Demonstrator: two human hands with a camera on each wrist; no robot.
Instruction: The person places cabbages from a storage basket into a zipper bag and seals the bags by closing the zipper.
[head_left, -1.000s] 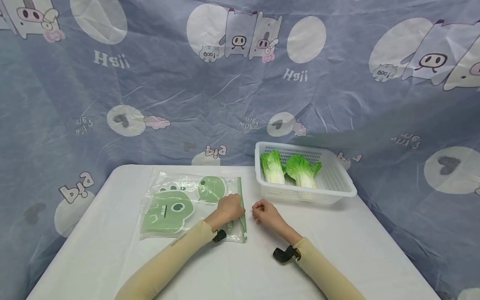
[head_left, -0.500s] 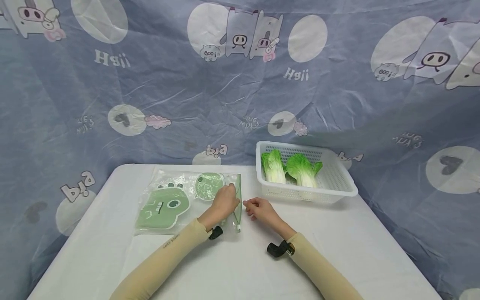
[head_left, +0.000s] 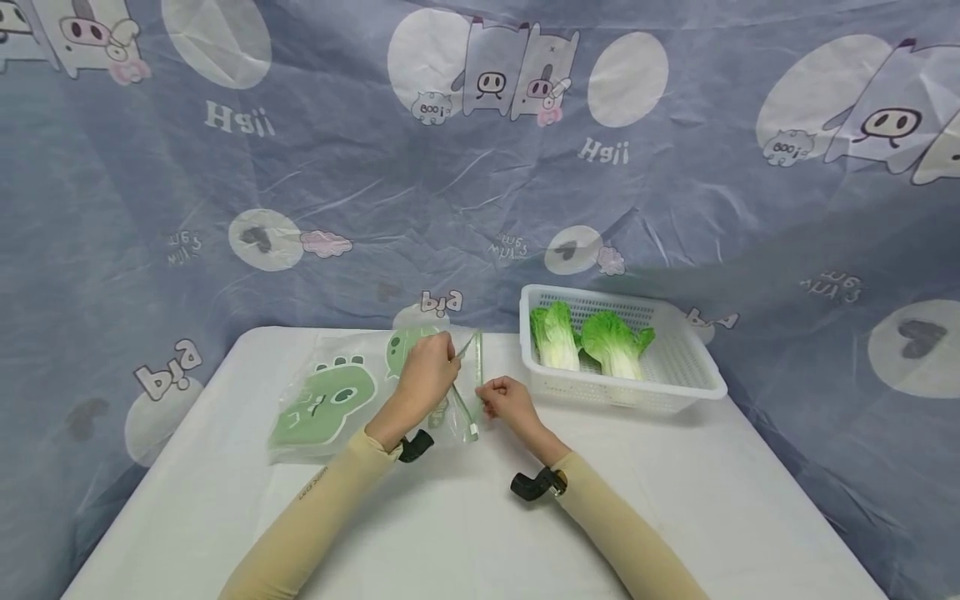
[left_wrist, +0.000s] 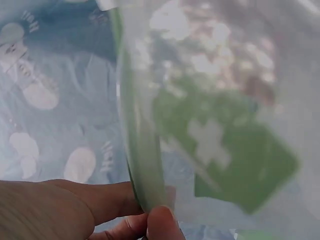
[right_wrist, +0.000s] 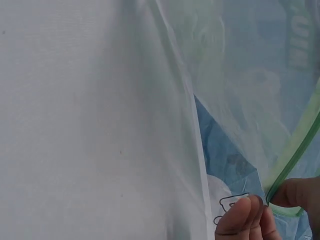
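A clear slider zip bag [head_left: 330, 408] printed with green dinosaurs lies on the white table, its mouth facing right. My left hand [head_left: 423, 375] pinches one edge of the mouth and holds it raised. In the left wrist view the bag's green edge [left_wrist: 140, 150] runs between thumb and forefinger. At the other edge, my right hand [head_left: 512, 402] pinches the rim; in the right wrist view the green zip strip [right_wrist: 295, 155] runs down to its fingertips. The mouth gapes between the hands. A white slider [head_left: 472, 432] sits at the strip's near end.
A white perforated basket [head_left: 693, 362] stands at the back right of the table [head_left: 480, 542]. Inside are two leafy green vegetables with white stalks, one on the left [head_left: 557, 337] and one in the middle [head_left: 618, 346]. A patterned blue-grey curtain [head_left: 375, 183] hangs behind.
My left hand has moved up and left, lifting one edge of the bag's mouth away. My right hand has come left from beside the bag to its rim. The mouth has opened.
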